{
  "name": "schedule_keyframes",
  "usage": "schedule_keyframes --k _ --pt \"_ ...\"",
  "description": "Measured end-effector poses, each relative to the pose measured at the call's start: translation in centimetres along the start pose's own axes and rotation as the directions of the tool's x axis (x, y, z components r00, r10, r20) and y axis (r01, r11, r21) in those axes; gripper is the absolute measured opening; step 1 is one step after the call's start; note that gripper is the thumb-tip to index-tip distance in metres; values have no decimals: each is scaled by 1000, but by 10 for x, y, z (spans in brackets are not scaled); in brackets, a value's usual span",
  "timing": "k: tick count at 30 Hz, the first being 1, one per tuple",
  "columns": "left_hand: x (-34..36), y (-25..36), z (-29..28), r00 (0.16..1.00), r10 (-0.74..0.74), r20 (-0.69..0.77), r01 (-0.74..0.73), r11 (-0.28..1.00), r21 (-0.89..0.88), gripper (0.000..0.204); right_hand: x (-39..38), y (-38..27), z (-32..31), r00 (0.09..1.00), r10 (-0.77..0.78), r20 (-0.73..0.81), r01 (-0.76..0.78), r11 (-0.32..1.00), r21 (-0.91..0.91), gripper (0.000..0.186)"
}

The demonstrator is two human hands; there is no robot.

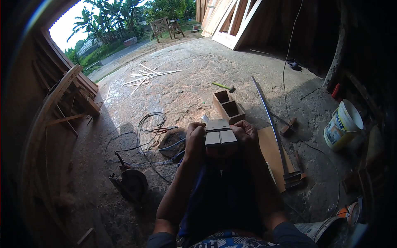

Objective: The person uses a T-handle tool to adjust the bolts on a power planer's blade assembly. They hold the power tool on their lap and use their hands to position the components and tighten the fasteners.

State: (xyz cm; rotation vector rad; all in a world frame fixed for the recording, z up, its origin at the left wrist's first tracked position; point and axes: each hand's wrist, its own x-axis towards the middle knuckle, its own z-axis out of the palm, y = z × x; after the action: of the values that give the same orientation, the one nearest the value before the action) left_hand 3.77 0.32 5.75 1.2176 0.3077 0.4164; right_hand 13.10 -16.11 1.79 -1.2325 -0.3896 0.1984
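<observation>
In front of my lap I hold a small wooden piece (226, 137) made of pale flat panels, with a dark line across it and a narrow gap between the lower panels. My left hand (194, 135) is closed on its left side. On the other side, the fingers of my right hand (247, 131) are closed on its upper right edge. Its underside is shaded and hard to make out. Just beyond my hands, a wooden box (240, 116) with two open compartments stands on the floor.
A green-handled hammer (222, 87) lies past the box. To the right are a long bar clamp (273, 124), a brown board (268, 144) and a white bucket (342, 126). A circular saw (131, 184) and coiled cable (142, 126) lie left. Thin wood strips (145, 75) lie farther off.
</observation>
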Motion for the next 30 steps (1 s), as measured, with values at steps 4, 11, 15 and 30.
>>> schedule_keyframes --k 4,11,15,30 --pt "0 -1 -1 1000 -1 -7 1 1000 9 35 1 -2 1 1000 15 7 -15 1000 23 14" --pt "3 -4 -6 997 81 21 -82 991 102 31 5 6 -3 1000 -3 8 3 1000 -1 14" --pt "5 -10 -11 984 171 41 -175 975 139 27 4 6 0 1000 -13 -12 13 1000 -4 14" --pt "9 -18 -10 968 247 40 -250 957 150 21 0 -1 -1 1000 -10 -16 10 999 -42 13"
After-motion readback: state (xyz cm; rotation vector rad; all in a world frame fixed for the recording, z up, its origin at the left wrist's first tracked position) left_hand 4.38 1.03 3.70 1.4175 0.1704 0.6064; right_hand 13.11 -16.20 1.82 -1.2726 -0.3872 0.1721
